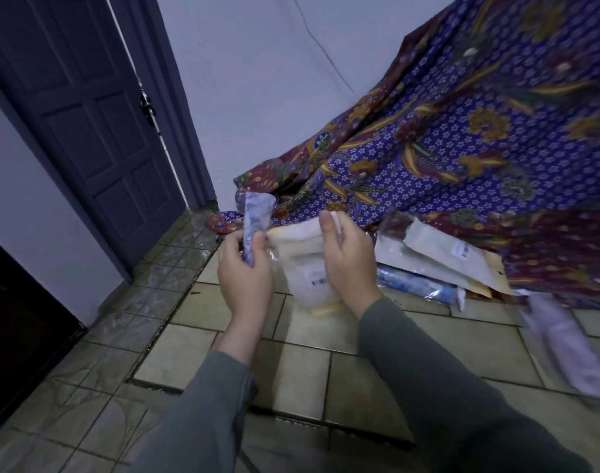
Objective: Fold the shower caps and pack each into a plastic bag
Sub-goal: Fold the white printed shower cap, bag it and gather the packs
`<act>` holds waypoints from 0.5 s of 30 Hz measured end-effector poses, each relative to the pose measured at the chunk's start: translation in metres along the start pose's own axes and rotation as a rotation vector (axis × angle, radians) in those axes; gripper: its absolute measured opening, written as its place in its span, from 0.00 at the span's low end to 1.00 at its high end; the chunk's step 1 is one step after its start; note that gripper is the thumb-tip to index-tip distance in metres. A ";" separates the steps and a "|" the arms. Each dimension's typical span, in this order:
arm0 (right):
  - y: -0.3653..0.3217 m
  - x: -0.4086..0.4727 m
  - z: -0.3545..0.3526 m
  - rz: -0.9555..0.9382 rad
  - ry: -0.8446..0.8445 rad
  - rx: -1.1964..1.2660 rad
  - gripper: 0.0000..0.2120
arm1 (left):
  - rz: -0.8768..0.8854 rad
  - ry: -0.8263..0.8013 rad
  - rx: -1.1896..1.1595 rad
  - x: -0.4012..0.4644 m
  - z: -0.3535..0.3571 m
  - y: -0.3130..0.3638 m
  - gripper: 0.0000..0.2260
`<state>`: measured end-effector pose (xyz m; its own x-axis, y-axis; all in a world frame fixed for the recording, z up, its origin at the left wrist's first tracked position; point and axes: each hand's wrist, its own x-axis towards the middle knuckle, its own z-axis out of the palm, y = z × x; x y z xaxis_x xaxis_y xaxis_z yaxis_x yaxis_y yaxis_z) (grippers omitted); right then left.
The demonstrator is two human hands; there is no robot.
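Note:
My left hand (245, 271) grips a folded shower cap (256, 218), pale blue with a marbled print, standing upright out of the fist. My right hand (348, 257) pinches the top edge of a clear plastic bag (307, 264) with a small barcode label; the bag hangs between both hands, its mouth beside the cap. Both hands are raised above the tiled floor.
A pile of plastic bags (438, 254) and a blue folded cap (414, 285) lies on the floor at the right, under a draped purple batik cloth (462, 148). A pale lilac folded item (571, 346) lies farther right. A dark door (87, 131) stands at left.

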<state>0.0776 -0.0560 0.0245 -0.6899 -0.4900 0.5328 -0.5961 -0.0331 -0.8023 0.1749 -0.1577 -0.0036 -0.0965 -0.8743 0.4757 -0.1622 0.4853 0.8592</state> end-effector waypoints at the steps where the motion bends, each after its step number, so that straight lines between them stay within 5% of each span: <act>1: -0.007 0.001 -0.012 0.009 -0.016 -0.084 0.22 | 0.004 -0.009 -0.013 -0.004 0.002 0.005 0.07; 7: 0.019 -0.017 -0.061 0.411 -0.307 -0.558 0.35 | -0.053 -0.198 -0.073 -0.039 0.012 0.015 0.08; 12: 0.075 -0.055 -0.077 0.558 -0.365 -0.703 0.31 | -0.326 -1.044 -0.450 -0.072 0.020 0.018 0.05; 15: 0.098 -0.074 -0.084 0.483 -0.170 -0.566 0.29 | -0.429 -1.238 -0.346 -0.094 0.031 0.002 0.13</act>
<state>0.0359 0.0497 -0.0707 -0.8822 -0.4653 0.0718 -0.3949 0.6483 -0.6510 0.1533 -0.0746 -0.0527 -0.9439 -0.2877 -0.1620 -0.1666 -0.0086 0.9860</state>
